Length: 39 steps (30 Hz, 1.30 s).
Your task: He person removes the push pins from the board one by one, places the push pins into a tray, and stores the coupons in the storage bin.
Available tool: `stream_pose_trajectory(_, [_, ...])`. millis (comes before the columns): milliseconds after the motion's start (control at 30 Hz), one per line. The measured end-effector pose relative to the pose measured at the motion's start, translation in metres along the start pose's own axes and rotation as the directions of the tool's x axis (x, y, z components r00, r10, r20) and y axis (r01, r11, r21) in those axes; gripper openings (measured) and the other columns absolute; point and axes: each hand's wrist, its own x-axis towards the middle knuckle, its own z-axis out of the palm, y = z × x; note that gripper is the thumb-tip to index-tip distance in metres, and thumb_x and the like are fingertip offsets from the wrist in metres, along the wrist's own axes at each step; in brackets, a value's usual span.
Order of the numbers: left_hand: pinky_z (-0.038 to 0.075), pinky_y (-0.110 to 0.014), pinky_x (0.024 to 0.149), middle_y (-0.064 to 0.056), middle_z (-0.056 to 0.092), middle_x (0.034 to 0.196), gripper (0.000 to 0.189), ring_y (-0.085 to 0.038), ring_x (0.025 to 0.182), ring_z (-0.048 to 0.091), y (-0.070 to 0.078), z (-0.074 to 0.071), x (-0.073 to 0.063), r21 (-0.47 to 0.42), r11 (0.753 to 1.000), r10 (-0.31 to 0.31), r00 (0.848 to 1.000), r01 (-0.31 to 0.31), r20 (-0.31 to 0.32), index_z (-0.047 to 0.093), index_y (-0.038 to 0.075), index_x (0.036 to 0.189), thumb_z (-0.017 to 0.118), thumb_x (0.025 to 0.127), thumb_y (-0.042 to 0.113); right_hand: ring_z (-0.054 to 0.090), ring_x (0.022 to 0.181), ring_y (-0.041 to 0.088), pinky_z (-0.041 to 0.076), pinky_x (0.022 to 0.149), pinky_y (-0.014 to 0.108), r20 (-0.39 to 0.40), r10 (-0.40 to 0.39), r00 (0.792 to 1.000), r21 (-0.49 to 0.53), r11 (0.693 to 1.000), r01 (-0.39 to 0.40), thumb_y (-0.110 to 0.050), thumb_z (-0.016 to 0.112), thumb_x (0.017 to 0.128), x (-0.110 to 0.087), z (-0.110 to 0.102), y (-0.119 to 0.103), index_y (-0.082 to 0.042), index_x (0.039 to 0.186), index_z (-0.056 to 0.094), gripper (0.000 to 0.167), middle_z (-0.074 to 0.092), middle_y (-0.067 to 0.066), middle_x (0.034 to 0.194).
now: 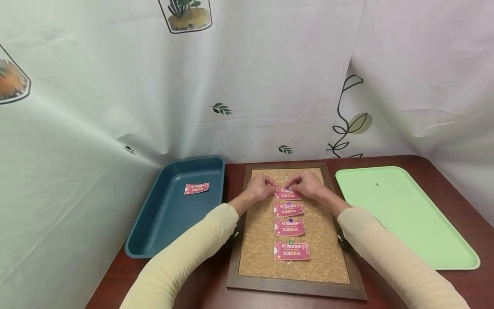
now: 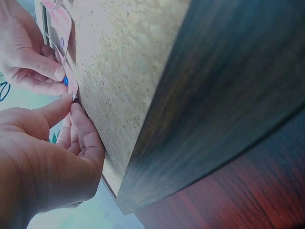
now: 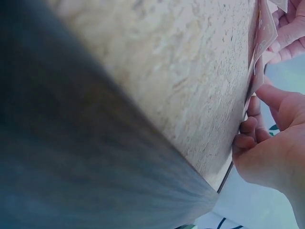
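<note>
A framed cork board [image 1: 258, 249] lies on the table with a column of pink paper coupons. At the far end, my left hand [image 1: 259, 188] pinches the left edge of the top coupon [image 1: 287, 195]. My right hand [image 1: 306, 184] holds a blue pushpin [image 2: 66, 81] between thumb and finger at that coupon's upper edge. Whether the pin's point is in the cork is hidden. Nearer me lie a coupon with a purple pin [image 1: 288, 204], one with a dark blue pin [image 1: 290, 220] and one with a green pin [image 1: 291, 242].
Left of the board stands a dark blue tray [image 1: 173, 219] with a single loose coupon [image 1: 197, 188] in it. A pale green tray [image 1: 401, 219] sits to the right. White patterned cloth [image 1: 251, 86] hangs behind the dark red-brown table [image 1: 112, 287].
</note>
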Motion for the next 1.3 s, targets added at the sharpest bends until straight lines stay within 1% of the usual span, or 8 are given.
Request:
stream_pose_trajectory(167, [0.041,-0.026,0.066,0.002,0.073,0.080,0.010,-0.011,0.073,0.057,-0.0003,0.0000,-0.0001,0.011,1.000,-0.001,1.000,0.001,-0.005,0.082,0.013,0.096,0.082,0.096,0.023,0.065,0.099,0.025,0.049,0.086,0.039,-0.019,-0.002,1.000,-0.001,1.000,0.002,0.002,0.074,0.096,0.0001,-0.0001,-0.0003,-0.004,0.101,0.084,0.013,0.078,0.015,0.112])
stream_pose_trajectory(300, [0.040,-0.027,0.067,0.002,0.073,0.080,0.010,-0.011,0.073,0.057,-0.0005,0.0003,0.0000,0.014,1.000,-0.004,1.000,0.004,-0.004,0.082,0.013,0.096,0.081,0.097,0.023,0.063,0.095,0.024,0.048,0.084,0.038,-0.025,-0.004,1.000,-0.010,1.000,0.004,0.002,0.074,0.096,0.0009,0.0006,0.0003,-0.005,0.099,0.084,0.012,0.078,0.013,0.108])
stream_pose_trajectory(467, [0.041,-0.027,0.063,0.001,0.072,0.080,0.008,-0.012,0.073,0.056,-0.0004,0.0006,0.0008,0.006,1.000,-0.011,1.000,0.011,-0.001,0.081,0.013,0.096,0.080,0.097,0.021,0.061,0.092,0.024,0.047,0.082,0.037,-0.024,-0.022,0.999,-0.025,0.999,0.021,0.002,0.073,0.097,0.0017,0.0020,0.0012,-0.005,0.098,0.083,0.012,0.077,0.010,0.102])
stream_pose_trajectory(600, [0.041,-0.027,0.061,0.002,0.071,0.082,0.007,-0.013,0.074,0.055,-0.0004,0.0007,0.0013,0.010,1.000,-0.010,1.000,0.010,0.003,0.081,0.013,0.095,0.080,0.098,0.020,0.061,0.091,0.024,0.047,0.083,0.038,-0.009,-0.043,0.999,-0.037,0.998,0.042,0.002,0.073,0.098,0.0027,0.0022,0.0016,-0.005,0.097,0.082,0.012,0.076,0.009,0.099])
stream_pose_trajectory(767, [0.042,-0.027,0.060,0.002,0.070,0.083,0.007,-0.013,0.075,0.055,-0.0009,0.0005,0.0021,0.007,1.000,-0.007,1.000,0.007,0.009,0.081,0.013,0.095,0.079,0.098,0.019,0.058,0.089,0.023,0.045,0.081,0.036,0.017,-0.052,0.998,-0.037,0.998,0.053,0.003,0.071,0.098,0.0036,0.0015,0.0025,-0.005,0.096,0.080,0.012,0.073,0.007,0.093])
stream_pose_trajectory(933, [0.042,-0.027,0.061,0.001,0.071,0.082,0.007,-0.013,0.073,0.056,-0.0010,-0.0002,0.0023,-0.003,1.000,-0.004,1.000,0.004,0.012,0.081,0.013,0.095,0.080,0.098,0.019,0.058,0.090,0.023,0.045,0.080,0.035,0.028,-0.067,0.997,-0.022,0.997,0.067,0.005,0.071,0.097,0.0032,0.0000,0.0027,-0.004,0.097,0.080,0.012,0.074,0.009,0.098])
stream_pose_trajectory(1133, [0.042,-0.028,0.063,0.001,0.071,0.083,0.008,-0.014,0.075,0.056,-0.0013,-0.0008,0.0018,-0.008,1.000,-0.008,1.000,0.008,0.013,0.081,0.013,0.096,0.080,0.098,0.021,0.059,0.093,0.024,0.046,0.080,0.034,0.050,-0.073,0.996,0.025,0.997,0.072,0.006,0.071,0.097,0.0033,-0.0009,0.0038,-0.002,0.100,0.080,0.013,0.075,0.013,0.105])
stream_pose_trajectory(1300, [0.042,-0.028,0.064,0.001,0.072,0.083,0.008,-0.014,0.075,0.056,-0.0014,-0.0011,0.0013,-0.010,1.000,-0.003,1.000,0.003,0.016,0.081,0.013,0.096,0.079,0.098,0.021,0.060,0.096,0.025,0.046,0.084,0.037,0.040,-0.084,0.996,0.000,0.996,0.084,0.004,0.072,0.098,0.0022,-0.0016,0.0030,-0.003,0.101,0.081,0.012,0.076,0.012,0.107])
